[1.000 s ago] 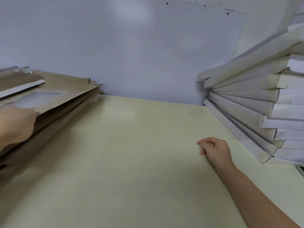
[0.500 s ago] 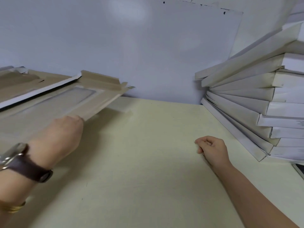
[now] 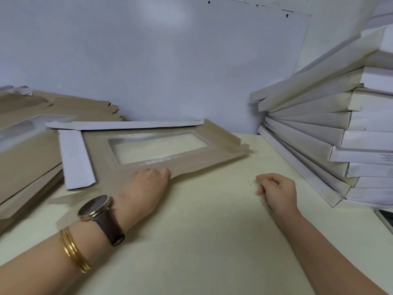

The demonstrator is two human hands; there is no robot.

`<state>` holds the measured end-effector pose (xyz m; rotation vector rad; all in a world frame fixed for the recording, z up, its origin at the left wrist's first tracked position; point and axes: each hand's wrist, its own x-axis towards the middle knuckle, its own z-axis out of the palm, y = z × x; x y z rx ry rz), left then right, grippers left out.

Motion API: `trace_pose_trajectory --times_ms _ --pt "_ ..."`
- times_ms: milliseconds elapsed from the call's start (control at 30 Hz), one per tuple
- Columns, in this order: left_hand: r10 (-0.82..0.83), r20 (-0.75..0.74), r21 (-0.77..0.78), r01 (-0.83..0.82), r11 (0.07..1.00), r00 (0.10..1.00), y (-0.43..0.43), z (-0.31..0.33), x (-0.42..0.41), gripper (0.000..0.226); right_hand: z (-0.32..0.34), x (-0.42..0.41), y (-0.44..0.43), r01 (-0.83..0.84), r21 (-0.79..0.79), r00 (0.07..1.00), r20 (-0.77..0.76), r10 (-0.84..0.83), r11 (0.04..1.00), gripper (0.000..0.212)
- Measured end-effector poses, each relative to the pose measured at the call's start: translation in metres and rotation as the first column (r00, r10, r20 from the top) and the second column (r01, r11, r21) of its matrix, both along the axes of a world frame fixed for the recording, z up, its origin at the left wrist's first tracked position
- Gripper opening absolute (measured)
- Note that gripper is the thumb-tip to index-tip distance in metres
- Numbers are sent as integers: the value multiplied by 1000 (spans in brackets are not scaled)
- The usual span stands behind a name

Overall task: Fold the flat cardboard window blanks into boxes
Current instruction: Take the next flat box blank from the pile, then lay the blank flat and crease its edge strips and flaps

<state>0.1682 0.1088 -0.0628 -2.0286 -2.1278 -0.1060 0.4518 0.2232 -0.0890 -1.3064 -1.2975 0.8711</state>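
A flat brown cardboard window blank (image 3: pixel 191 157) with a clear window pane and white flaps lies low over the cream table (image 3: pixel 202 241), left of centre. My left hand (image 3: pixel 144 188), with a watch and gold bangles on the wrist, holds the blank at its near edge. My right hand (image 3: pixel 278 191) rests on the table to the right of the blank, apart from it. Its fingers are loosely curled and hold nothing.
A stack of several more flat brown blanks (image 3: pixel 27 150) lies at the left edge of the table. A tall leaning stack of folded white boxes (image 3: pixel 331 128) fills the right side. A white wall (image 3: pixel 170 60) closes the back.
My left hand has pulled one blank off the left stack and brought it rightward and down to the table's middle. My right hand has stayed in place.
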Motion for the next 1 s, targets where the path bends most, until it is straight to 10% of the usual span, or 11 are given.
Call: trace_pose_trajectory --times_ms 200,333,667,1000 --pt "-140 -14 -22 140 990 990 11 -5 13 31 9 -6 -15 133 278 981 101 -166 951 19" --pt "-222 7 -37 222 974 975 10 -9 19 37 21 -13 -29 -96 451 862 484 -153 888 26" --pt "-223 114 -151 239 959 968 -3 -5 5 52 16 -21 -37 -546 26 382 897 221 837 64" --pt "-175 151 -199 203 959 973 -14 -13 -16 53 14 -18 -43 -562 -23 292 930 224 827 46"
